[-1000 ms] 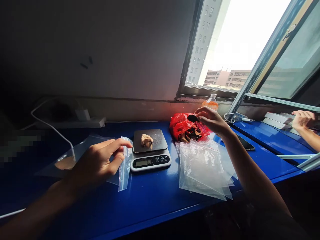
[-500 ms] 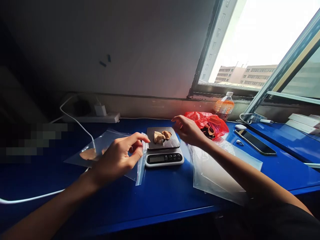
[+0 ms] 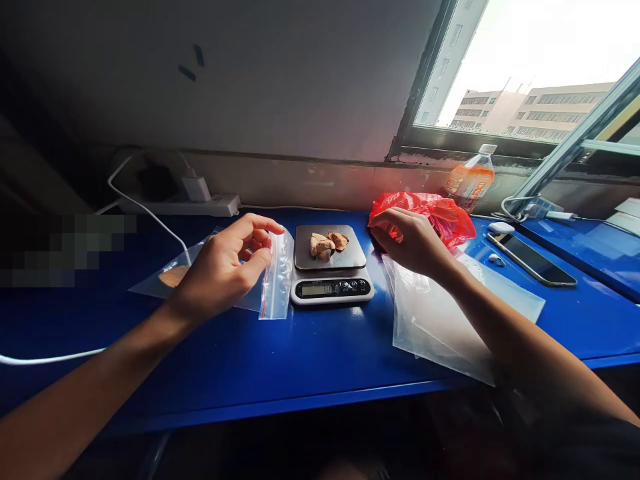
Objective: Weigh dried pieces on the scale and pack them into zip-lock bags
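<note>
A kitchen scale stands in the middle, with brownish dried pieces on its metal plate. Digits show on its display, too small to read surely. My left hand hovers left of the scale, fingers curved and thumb apart, nothing visible in it. Beneath and beside it lies a clear zip bag; another brown piece shows through the plastic further left. My right hand is right of the scale, in front of a red plastic bag, its thumb and fingers apart with nothing seen between them.
More clear plastic bags lie under my right forearm on the blue table. Further right are a phone, an earbud and its case. An orange-labelled bottle and a power strip stand behind.
My right hand has moved right, from beside the scale's plate to the red bag. My left hand has drawn slightly back from the scale. Digits now show on the display. The view has shifted.
</note>
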Available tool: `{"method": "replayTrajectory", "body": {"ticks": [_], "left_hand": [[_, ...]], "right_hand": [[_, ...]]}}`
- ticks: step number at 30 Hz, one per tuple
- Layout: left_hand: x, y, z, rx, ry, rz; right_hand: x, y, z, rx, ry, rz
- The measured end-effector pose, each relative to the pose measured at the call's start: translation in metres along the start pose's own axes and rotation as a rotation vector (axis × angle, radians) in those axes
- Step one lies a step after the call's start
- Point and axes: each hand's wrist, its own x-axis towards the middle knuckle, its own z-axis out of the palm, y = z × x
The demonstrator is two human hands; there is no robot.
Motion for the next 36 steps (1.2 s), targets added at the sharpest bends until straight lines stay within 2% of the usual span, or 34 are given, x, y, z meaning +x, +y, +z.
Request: {"method": "replayTrajectory", "body": {"ticks": [7,17,27,36], "left_hand": [[-0.002,0.002,0.001,-0.031,-0.032,0.021],[0.001,-0.001,-0.003,-0.091,0.034,0.034],[0.002,-0.002,-0.006,-0.064,-0.03,-0.034],[0.002,-0.014,-0.005,-0.037,-0.101,-0.067]], "right_hand": [[-0.002,-0.001,0.004,-0.016,-0.073,0.004],[0.0,0.001,0.006,-0.026,-0.083,0.019],[0.001,0.023,0.007,0.042,-0.08,0.023],[0.002,0.016,0.001,0.053,-0.084,0.046]]}}
